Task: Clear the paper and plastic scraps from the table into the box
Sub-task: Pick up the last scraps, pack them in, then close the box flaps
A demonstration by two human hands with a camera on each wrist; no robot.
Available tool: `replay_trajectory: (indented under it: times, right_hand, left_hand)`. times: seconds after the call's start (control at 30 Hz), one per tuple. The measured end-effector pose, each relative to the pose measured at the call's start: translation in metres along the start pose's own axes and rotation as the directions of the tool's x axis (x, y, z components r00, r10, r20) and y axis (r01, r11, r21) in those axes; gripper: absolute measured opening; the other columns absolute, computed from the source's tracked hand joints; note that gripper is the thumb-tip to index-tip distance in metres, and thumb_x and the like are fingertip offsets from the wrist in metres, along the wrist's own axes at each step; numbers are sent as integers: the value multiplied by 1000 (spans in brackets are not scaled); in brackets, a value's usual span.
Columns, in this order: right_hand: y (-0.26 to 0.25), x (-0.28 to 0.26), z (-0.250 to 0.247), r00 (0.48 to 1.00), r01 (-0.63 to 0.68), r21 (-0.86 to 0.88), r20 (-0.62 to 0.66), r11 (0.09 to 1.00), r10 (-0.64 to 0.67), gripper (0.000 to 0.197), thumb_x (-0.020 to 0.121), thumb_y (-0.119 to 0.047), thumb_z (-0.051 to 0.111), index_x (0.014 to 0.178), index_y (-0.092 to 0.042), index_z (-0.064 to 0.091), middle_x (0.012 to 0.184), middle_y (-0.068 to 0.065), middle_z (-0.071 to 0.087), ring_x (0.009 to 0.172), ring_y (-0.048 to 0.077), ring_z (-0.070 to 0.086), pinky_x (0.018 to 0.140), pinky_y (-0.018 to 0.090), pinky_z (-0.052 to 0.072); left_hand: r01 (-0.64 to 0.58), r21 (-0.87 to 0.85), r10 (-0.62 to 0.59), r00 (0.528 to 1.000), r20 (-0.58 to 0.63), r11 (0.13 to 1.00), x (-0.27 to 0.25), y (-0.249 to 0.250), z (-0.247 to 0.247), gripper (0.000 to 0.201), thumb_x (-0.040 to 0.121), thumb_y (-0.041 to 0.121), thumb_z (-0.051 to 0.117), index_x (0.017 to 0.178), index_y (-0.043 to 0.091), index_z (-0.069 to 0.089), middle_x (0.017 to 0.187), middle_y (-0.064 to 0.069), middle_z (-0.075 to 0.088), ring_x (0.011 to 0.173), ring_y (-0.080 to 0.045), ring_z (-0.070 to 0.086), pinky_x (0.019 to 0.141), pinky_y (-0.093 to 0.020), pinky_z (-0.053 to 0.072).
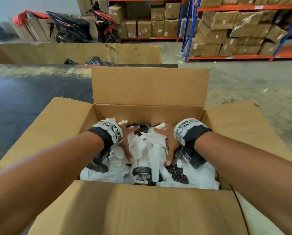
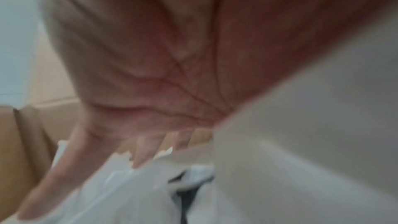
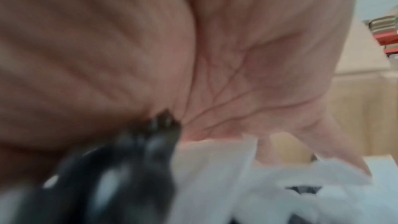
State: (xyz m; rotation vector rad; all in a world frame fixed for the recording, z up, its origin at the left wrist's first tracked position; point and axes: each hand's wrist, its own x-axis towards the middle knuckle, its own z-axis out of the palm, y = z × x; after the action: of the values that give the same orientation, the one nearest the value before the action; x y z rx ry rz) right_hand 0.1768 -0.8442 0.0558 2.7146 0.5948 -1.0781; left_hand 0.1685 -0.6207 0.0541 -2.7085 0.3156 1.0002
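An open brown cardboard box [image 1: 148,114] stands right in front of me, its four flaps spread outward. Inside lies a heap of white paper strips [image 1: 150,150] mixed with crumpled black plastic scraps [image 1: 177,172]. Both hands are down in the box. My left hand [image 1: 125,146] and right hand [image 1: 169,141] press on the heap from either side, fingers straight and spread. In the left wrist view the flat palm [image 2: 161,74] lies over white scraps [image 2: 129,193]. The right wrist view shows the open palm [image 3: 237,74] against black plastic [image 3: 118,176] and white paper [image 3: 280,185].
A dark glossy table top [image 1: 31,102] stretches to the left of the box. Behind it stands a long, low cardboard carton [image 1: 74,51]. Farther back are parked motorbikes [image 1: 104,22] and shelves of cartons [image 1: 235,31]. Bare concrete floor [image 1: 243,85] lies to the right.
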Motion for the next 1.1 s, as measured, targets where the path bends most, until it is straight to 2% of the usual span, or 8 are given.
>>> replay_trajectory:
  times: [0.3, 0.4, 0.5, 0.6, 0.73, 0.9, 1.0, 1.1]
  right_hand:
    - [28, -13, 20, 987, -91, 174, 146, 980, 66, 153, 44, -70, 89, 155, -43, -12, 168, -3, 0, 152, 27, 16, 118, 48, 29]
    - [26, -24, 3, 1000, -24, 243, 23, 970, 19, 154, 37, -76, 87, 157, -42, -3, 167, -7, 8, 152, 24, 18, 120, 49, 25]
    - [21, -42, -11, 991, 42, 260, -130, 965, -9, 134, 58, -64, 86, 160, -31, 5, 165, -3, 20, 149, 24, 25, 119, 44, 26]
    - [13, -66, -22, 940, 43, 187, -339, 981, 24, 104, 76, -64, 74, 157, -19, 27, 155, 5, 40, 139, 28, 42, 111, 39, 35]
    - [31, -104, -11, 836, 70, 244, -543, 967, 76, 77, 81, -65, 68, 143, -24, 50, 145, 1, 53, 129, 25, 53, 107, 41, 43]
    - [85, -146, 47, 778, -194, 270, -543, 943, 316, 83, 78, -65, 68, 150, -37, 37, 158, 10, 30, 140, 32, 37, 111, 49, 38]
    - [106, -164, 87, 707, -384, 345, -487, 856, 513, 92, 79, -71, 61, 155, -41, 18, 165, 11, 6, 146, 38, 26, 114, 56, 29]
    - [111, -180, 113, 687, -415, 449, -415, 791, 596, 96, 82, -75, 53, 158, -35, 10, 164, 16, 8, 142, 41, 34, 112, 52, 36]
  left_hand:
    - [100, -137, -80, 987, 143, 986, 1, -13, 24, 167, 17, 91, 78, 155, 52, -7, 171, -1, 4, 155, -33, 14, 120, -57, 26]
    - [46, -180, -39, 998, 40, 983, -12, -14, 8, 158, 28, 91, 78, 158, 48, -1, 170, 0, 5, 155, -31, 12, 122, -55, 21]
    - [-58, -277, 21, 990, -136, 959, -35, -16, -6, 131, 51, 84, 78, 159, 38, 20, 167, 3, 23, 152, -26, 25, 123, -47, 23]
    - [-174, -293, 60, 932, -358, 940, -63, -24, -10, 95, 70, 78, 70, 151, 36, 42, 152, 5, 50, 137, -22, 49, 114, -39, 38]
    - [-219, -344, -20, 818, -574, 913, -105, -50, 8, 83, 71, 83, 61, 138, 34, 57, 132, 5, 63, 109, -15, 60, 94, -31, 46]
    - [67, -414, -293, 807, -513, 908, -144, -116, 76, 74, 76, 65, 74, 142, 42, 51, 154, -8, 36, 137, -31, 43, 115, -48, 36]
    - [266, -480, -486, 766, -420, 836, -153, -151, 115, 89, 68, 84, 63, 147, 50, 39, 164, -11, 18, 149, -39, 22, 121, -55, 23]
    - [263, -588, -544, 752, -372, 765, -158, -172, 132, 120, 45, 105, 45, 150, 49, 33, 153, -22, 32, 136, -44, 42, 114, -54, 36]
